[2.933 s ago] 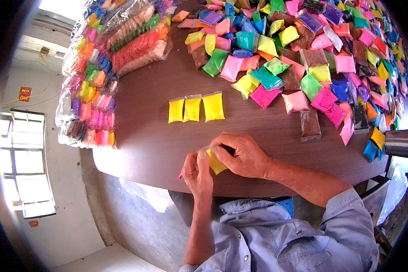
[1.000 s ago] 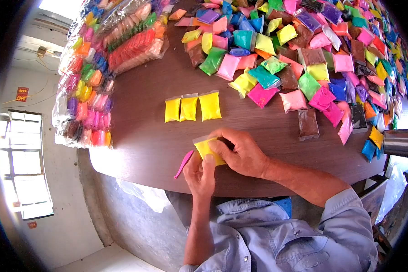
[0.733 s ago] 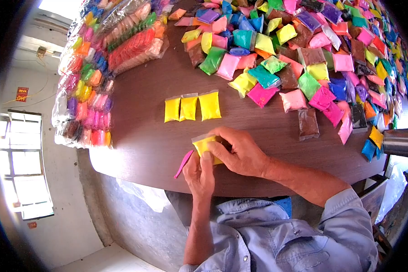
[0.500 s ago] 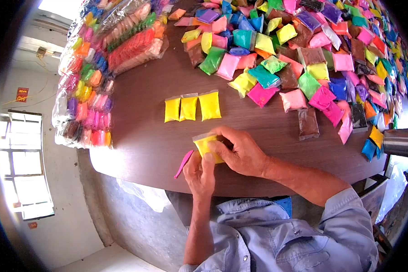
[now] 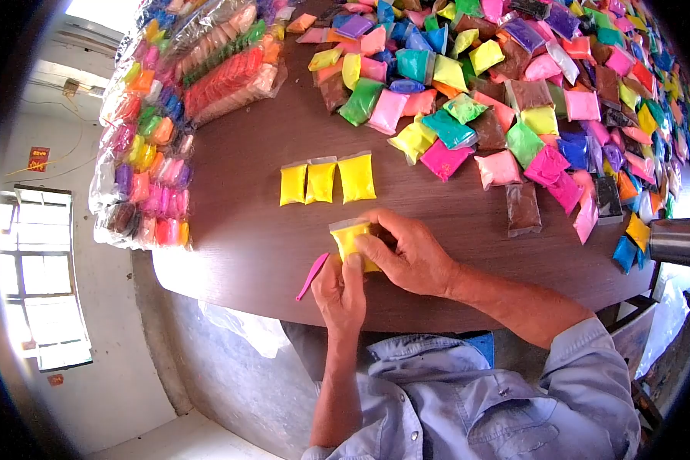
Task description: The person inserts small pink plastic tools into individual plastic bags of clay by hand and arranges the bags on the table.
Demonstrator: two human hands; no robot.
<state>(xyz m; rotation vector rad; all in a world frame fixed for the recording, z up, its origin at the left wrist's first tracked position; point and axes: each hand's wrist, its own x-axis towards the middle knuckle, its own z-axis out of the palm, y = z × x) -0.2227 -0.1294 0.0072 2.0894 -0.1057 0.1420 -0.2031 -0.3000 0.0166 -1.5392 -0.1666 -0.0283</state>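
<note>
Both my hands hold one yellow clay packet (image 5: 348, 239) above the near side of the brown table. My right hand (image 5: 414, 257) grips it from the right, thumb on its face. At its lower left edge, my left hand (image 5: 340, 291) pinches it, the thumb pointing up. A pink plastic tool (image 5: 313, 276) sticks out just left of my left hand; whether the fingers hold it or it lies on the table, I cannot tell. Beyond my hands lie three more yellow packets in a row: a left one (image 5: 292, 185), a middle one (image 5: 320, 181) and a right one (image 5: 356, 177).
A large heap of packets in many colours (image 5: 468, 107) covers the table's (image 5: 238, 169) far and right side. Clear bags of sorted packets (image 5: 142, 176) are stacked along the left edge. A metal cylinder (image 5: 676, 242) juts in at the right edge.
Almost nothing differs. The view has shifted very slightly, and both hands keep the same hold on the yellow packet.
</note>
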